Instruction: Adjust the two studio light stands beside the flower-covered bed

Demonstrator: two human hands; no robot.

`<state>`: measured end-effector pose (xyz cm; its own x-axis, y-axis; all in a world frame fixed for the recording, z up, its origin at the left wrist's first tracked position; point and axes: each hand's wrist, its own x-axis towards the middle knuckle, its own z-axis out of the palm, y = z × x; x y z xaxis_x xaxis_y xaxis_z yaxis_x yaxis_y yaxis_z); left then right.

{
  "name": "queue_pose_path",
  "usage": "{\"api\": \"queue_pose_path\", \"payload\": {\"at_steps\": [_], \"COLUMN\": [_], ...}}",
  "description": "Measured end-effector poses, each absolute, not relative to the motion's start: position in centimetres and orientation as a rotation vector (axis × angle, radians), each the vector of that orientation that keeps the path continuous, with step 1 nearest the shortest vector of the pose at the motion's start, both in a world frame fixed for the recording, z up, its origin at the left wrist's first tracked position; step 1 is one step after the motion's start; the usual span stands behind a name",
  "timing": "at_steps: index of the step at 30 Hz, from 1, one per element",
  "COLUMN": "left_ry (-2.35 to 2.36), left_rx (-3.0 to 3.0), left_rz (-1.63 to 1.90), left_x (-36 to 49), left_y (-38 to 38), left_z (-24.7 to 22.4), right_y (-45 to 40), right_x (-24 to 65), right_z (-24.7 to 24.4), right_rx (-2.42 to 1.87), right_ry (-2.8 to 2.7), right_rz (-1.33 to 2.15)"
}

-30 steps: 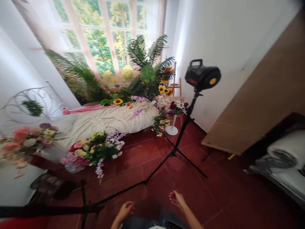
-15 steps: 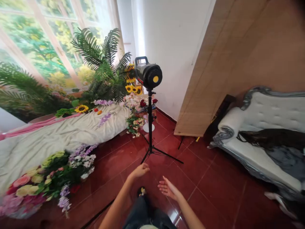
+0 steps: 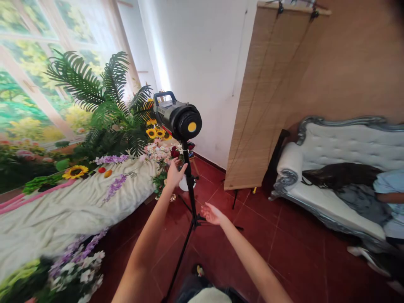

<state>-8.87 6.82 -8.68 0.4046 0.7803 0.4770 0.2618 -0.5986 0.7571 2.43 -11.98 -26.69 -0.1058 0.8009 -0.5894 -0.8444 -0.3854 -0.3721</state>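
A studio light [image 3: 178, 118] with a top handle and a yellow disc on its round end sits on top of a black light stand [image 3: 190, 185]. My left hand [image 3: 175, 173] is raised beside the upper pole, just below the light, with thumb and fingers apart. Whether it touches the pole I cannot tell. Lower down, my right hand [image 3: 213, 213] is near the stand's leg joint, palm turned inward and fingers loosely spread. Nothing is in it. One stand leg stretches toward my feet on the red tiles.
Left of the stand lies a cream cloth [image 3: 126, 206] with flowers and fruit on it. Palm fronds [image 3: 104, 92] rise behind. A bamboo blind [image 3: 249, 126] hangs at the right. Beyond it, a person [image 3: 391, 198] is at a white tufted sofa [image 3: 341, 143].
I have come closer to the light stand. My left hand has risen to the upper pole, and my right hand has moved forward near the leg joint. A person has come into view at right.
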Motion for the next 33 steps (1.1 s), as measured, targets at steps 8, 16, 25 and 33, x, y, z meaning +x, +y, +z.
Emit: {"api": "queue_pose_path", "payload": {"at_steps": [8,16,25,33], "left_ry": [1.064,1.425,1.636,1.660], "left_rx": [2.183,2.345,2.334,2.330], "left_rz": [0.905,0.963,0.979,0.911], "left_x": [-4.0,-2.3,-0.9,-0.9], "left_y": [9.7,9.1,9.0,8.9], "left_z": [-7.2,-8.1,-8.3,-7.8], "right_y": [-0.6,2.6,3.3,4.2], "right_x": [7.2,9.8,11.4,13.0], "right_z": [-20.9,-20.5,-20.2,-20.2], "right_rx": [-0.527,-0.525,-0.528,-1.231], "right_ry": [-0.011,-0.005,-0.067,-1.153], "right_rz": [1.817,2.028,2.172,1.750]}}
